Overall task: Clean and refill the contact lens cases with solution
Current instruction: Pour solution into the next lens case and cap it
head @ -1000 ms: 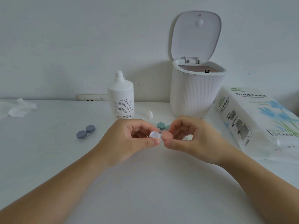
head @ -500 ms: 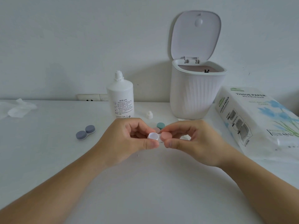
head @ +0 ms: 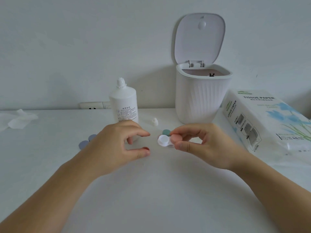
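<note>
**White case pinched over the table, caps off**

A white table (head: 151, 190) runs back to a pale wall, and low over its middle the right hand (head: 207, 145) holds the open lens case (head: 164, 140). Its grip is clamped on the case's right half, thumb below and forefinger on top, so the left well faces up and stays clear of the fingers; held this way the well is probably ready for wiping or filling. The left hand (head: 117, 143) hovers just left of the case, not touching it, its grip apart and holding nothing, thumb and forefinger loosely curved as if around a small round thing.

Just beyond the case, on the table, lies a green cap (head: 165, 132), partly hidden by the right forefinger. It seems parked within reach for screwing back on.

Further back stands the solution bottle (head: 124, 103), upright with its nozzle bare, and its small white cap (head: 154, 122) sits to its right. The bottle looks opened for the refill.

To the left, partly behind the left hand, lies a grey lens case (head: 87, 141) with its lids on. I judge it is waiting its turn, or done; I cannot tell which.

Far right of centre, a white bin (head: 202, 98) stands with its lid up, likely for waste. A tissue pack (head: 265, 121) lies at the right, and a crumpled tissue (head: 18, 119) at the far left.
</note>
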`<state>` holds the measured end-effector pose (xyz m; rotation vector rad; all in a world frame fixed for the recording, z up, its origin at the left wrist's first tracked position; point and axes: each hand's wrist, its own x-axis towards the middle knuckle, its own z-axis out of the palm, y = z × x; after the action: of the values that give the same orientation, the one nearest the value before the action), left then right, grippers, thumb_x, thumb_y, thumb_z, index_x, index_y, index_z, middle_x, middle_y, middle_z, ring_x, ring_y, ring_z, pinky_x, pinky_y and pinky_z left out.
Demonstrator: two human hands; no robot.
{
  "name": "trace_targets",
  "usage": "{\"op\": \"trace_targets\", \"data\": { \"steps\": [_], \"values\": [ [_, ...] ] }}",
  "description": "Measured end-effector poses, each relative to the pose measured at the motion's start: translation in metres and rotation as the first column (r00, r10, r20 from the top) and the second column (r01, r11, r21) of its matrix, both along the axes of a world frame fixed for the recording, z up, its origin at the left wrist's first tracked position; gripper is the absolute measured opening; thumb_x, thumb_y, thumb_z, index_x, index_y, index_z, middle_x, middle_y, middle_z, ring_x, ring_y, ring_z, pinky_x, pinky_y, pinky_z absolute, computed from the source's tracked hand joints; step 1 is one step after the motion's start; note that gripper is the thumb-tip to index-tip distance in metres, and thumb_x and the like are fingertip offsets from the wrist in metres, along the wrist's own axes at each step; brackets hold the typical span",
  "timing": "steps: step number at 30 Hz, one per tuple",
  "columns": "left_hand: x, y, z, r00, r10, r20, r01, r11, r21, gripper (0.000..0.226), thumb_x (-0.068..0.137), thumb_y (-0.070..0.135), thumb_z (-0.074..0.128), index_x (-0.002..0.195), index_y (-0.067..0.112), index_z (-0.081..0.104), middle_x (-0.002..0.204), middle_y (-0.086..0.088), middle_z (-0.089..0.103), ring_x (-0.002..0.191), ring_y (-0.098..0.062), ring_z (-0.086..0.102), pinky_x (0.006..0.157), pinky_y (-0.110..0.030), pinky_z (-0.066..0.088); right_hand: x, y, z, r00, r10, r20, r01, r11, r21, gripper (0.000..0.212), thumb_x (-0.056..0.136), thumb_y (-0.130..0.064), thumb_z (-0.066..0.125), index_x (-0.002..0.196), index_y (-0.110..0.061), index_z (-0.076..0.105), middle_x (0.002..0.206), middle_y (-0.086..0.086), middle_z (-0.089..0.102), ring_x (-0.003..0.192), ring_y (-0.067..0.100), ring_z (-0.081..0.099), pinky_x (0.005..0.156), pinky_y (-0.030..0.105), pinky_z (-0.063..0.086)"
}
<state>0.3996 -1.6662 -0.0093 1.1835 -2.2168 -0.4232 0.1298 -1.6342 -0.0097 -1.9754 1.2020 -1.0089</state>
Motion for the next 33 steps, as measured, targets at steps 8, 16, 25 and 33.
{"op": "trace_targets", "data": {
  "steps": [8, 16, 25, 33],
  "values": [
    [-0.010, 0.002, -0.007, 0.966, 0.031, 0.259, -0.033, 0.999, 0.005, 0.027, 0.087, 0.057, 0.065, 0.113, 0.049, 0.065, 0.101, 0.055, 0.041, 0.094, 0.018, 0.050, 0.067, -0.002, 0.034, -0.001, -0.002, -0.004, 0.999, 0.024, -0.036, -0.024, 1.000, 0.009, 0.011, 0.088, -0.021, 0.078, 0.097, -0.027, 0.077, 0.094, -0.021, 0.075, 0.084, 0.002, 0.070, 0.082, 0.010, 0.049],
    [-0.011, -0.003, -0.012, 0.971, -0.067, 0.228, 0.054, 0.997, 0.062, 0.029, 0.097, 0.035, 0.060, 0.123, 0.047, 0.063, 0.094, 0.033, 0.052, 0.096, 0.010, 0.051, 0.074, -0.005, 0.033, -0.002, -0.003, -0.005, 0.998, 0.037, -0.056, -0.037, 0.999, 0.003, 0.013, 0.087, -0.024, 0.078, 0.098, -0.031, 0.075, 0.091, -0.015, 0.075, 0.085, 0.005, 0.069, 0.082, 0.010, 0.049],
    [-0.011, -0.006, -0.013, 0.942, -0.070, -0.329, 0.097, 0.993, 0.067, 0.014, 0.088, 0.055, 0.066, 0.096, 0.043, 0.069, 0.079, 0.021, 0.064, 0.060, -0.003, 0.051, 0.058, -0.011, 0.040, -0.002, -0.003, -0.004, 0.997, 0.048, -0.054, -0.046, 0.998, 0.030, 0.010, 0.089, -0.024, 0.077, 0.098, -0.026, 0.077, 0.091, -0.025, 0.074, 0.083, 0.002, 0.069, 0.079, 0.007, 0.047],
    [-0.022, 0.002, -0.013, 0.825, -0.102, -0.555, 0.213, 0.967, 0.140, 0.031, 0.070, 0.049, 0.083, 0.087, 0.030, 0.065, 0.089, 0.007, 0.075, 0.061, -0.019, 0.051, 0.058, -0.037, 0.047, 0.001, -0.001, -0.004, 0.996, 0.063, -0.067, -0.061, 0.998, 0.024, 0.011, 0.090, -0.025, 0.077, 0.100, -0.030, 0.077, 0.095, -0.029, 0.073, 0.083, 0.006, 0.069, 0.079, 0.010, 0.049]
  ]
}}
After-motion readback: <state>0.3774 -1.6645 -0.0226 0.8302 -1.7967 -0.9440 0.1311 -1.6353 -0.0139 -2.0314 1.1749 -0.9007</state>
